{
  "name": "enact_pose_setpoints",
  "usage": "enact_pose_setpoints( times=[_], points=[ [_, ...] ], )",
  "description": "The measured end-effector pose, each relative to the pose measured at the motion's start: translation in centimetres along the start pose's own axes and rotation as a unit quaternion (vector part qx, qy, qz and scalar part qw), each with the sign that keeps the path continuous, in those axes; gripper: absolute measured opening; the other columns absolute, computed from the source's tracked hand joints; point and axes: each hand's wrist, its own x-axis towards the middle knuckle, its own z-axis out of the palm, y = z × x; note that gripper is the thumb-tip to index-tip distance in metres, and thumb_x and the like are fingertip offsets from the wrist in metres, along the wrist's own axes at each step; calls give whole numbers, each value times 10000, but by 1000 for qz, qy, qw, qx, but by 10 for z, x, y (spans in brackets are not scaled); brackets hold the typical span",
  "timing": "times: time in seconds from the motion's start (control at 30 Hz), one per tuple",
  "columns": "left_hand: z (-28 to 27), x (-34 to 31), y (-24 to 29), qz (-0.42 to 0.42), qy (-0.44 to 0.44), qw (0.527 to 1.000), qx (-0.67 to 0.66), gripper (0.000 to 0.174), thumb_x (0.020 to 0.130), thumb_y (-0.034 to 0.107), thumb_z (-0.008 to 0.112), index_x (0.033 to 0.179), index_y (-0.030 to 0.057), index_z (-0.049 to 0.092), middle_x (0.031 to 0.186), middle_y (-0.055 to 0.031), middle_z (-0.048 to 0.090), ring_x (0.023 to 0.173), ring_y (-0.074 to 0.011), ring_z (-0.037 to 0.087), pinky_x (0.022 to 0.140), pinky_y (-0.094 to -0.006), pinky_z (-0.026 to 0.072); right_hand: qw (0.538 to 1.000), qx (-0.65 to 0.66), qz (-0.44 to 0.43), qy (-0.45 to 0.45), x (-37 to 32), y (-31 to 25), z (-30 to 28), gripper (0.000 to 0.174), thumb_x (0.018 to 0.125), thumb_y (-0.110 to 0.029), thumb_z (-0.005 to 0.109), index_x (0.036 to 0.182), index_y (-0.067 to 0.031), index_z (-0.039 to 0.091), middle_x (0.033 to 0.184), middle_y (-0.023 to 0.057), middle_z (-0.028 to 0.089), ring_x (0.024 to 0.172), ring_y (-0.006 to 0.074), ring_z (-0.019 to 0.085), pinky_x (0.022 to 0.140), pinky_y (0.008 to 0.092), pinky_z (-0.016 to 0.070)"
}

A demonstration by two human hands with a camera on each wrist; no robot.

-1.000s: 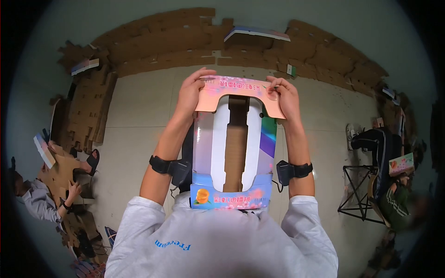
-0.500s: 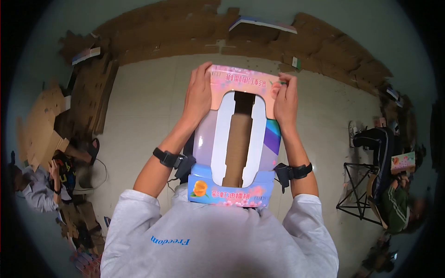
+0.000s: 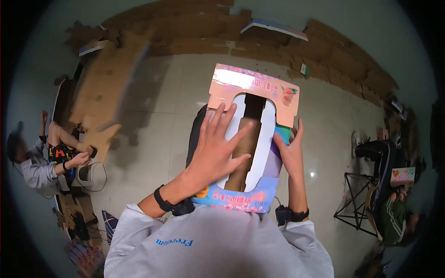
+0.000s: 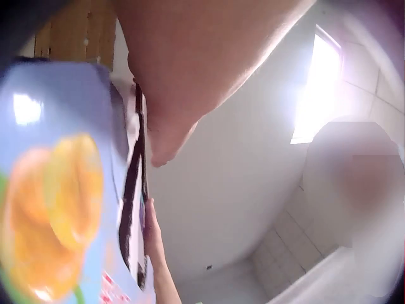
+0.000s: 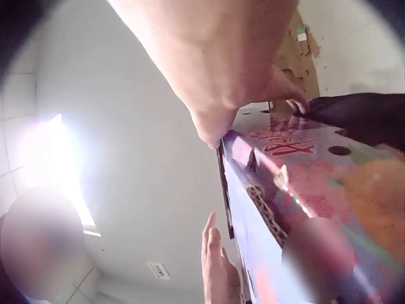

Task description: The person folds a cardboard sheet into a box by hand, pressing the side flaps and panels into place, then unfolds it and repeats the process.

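Observation:
A printed fruit carton (image 3: pixel 235 200), blue at the near end and pink at the far end, lies against the person's front in the head view. White inner flaps (image 3: pixel 256 160) border a long opening down its middle, with brown cardboard inside. Over the opening and left flap, the left hand (image 3: pixel 215 150) spreads its fingers, thumb pointing right. The right hand (image 3: pixel 292 153) straddles the carton's right edge, thumb at the top and fingers along the outer side. In the right wrist view, its fingertips (image 5: pixel 297 104) rest against the printed side wall.
Stacked brown cardboard (image 3: pixel 194 30) lines the wall ahead. At the left sits a person (image 3: pixel 39 162) beside a large cardboard sheet (image 3: pixel 104 88). Another person (image 3: pixel 394 217) is at the right, near a black folding frame (image 3: pixel 354 201).
Both hands have left the carton's pink far end and come back toward the body. The left hand is now over the opening, the right at the side. A cardboard sheet at left has swung up.

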Motion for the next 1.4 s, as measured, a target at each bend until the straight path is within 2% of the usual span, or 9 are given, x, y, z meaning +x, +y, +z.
enact_pose_setpoints(
  times=[0.13,0.17,0.33,0.43,0.67,1.0,1.2,1.23,1.4],
  points=[
    [10,-33,-29,-183,52,981,-38,741,936,214,776,1603,129,463,1655,-256,324,1486,-488,393,1215,-542,392,989,66,97,-86,-20,22,-8,965,934,-373,813,1650,-31,264,1473,210,558,1302,324,599,1102,416,491],
    [18,-36,-38,-271,43,930,-245,713,1010,207,711,1643,119,395,1626,-239,383,1414,-403,521,1171,-466,462,985,96,118,-86,-19,42,-9,921,933,-373,812,1633,-39,315,1441,185,587,1288,307,606,1093,409,496],
    [61,-9,-28,-207,-6,843,-496,550,1091,110,572,1623,94,433,1531,-179,570,1392,-299,586,1172,-398,456,923,302,229,61,-19,166,-79,683,1010,-443,695,1553,-83,489,1397,96,640,1231,225,641,1052,403,523],
    [76,-17,-51,-150,-27,933,-326,314,1065,94,587,1356,27,683,1406,-139,665,1376,-356,590,1158,-427,467,844,475,241,61,-57,227,-124,724,1018,-448,685,1597,-84,446,1489,129,596,1326,260,606,1102,426,526],
    [110,-69,-86,107,-25,994,9,209,828,84,720,1035,62,744,1172,-78,711,1315,-296,612,1091,-444,523,692,610,318,219,-180,381,-105,743,1036,-414,654,1632,-69,374,1592,158,500,1439,312,511,1172,476,463],
    [99,-78,-100,72,-16,997,24,138,802,102,731,937,77,746,1105,-27,717,1265,-240,631,1073,-419,514,609,594,329,410,-184,450,-55,728,1076,-354,591,1667,-59,284,1672,175,402,1521,360,410,1255,524,361],
    [95,-82,-114,41,91,994,-34,166,736,-17,703,883,55,730,1056,-72,711,1153,-291,686,971,-430,559,583,703,116,391,-110,516,-93,721,1101,-319,553,1688,-54,229,1720,186,342,1570,388,350,1305,553,300],
    [95,-88,-118,29,127,990,-56,184,719,-44,696,874,50,726,1050,-81,710,1127,-302,697,945,-433,568,517,750,145,385,-76,404,-97,671,1126,-329,504,1674,-22,267,1735,167,330,1591,349,334,1312,530,293],
    [81,-100,-159,-166,189,965,-70,210,789,-107,607,933,7,710,952,-141,654,1023,-359,696,863,-428,562,703,667,206,137,60,320,-137,501,1071,-123,557,1557,-30,479,1598,125,514,1526,248,440,1281,458,359]
  ],
)
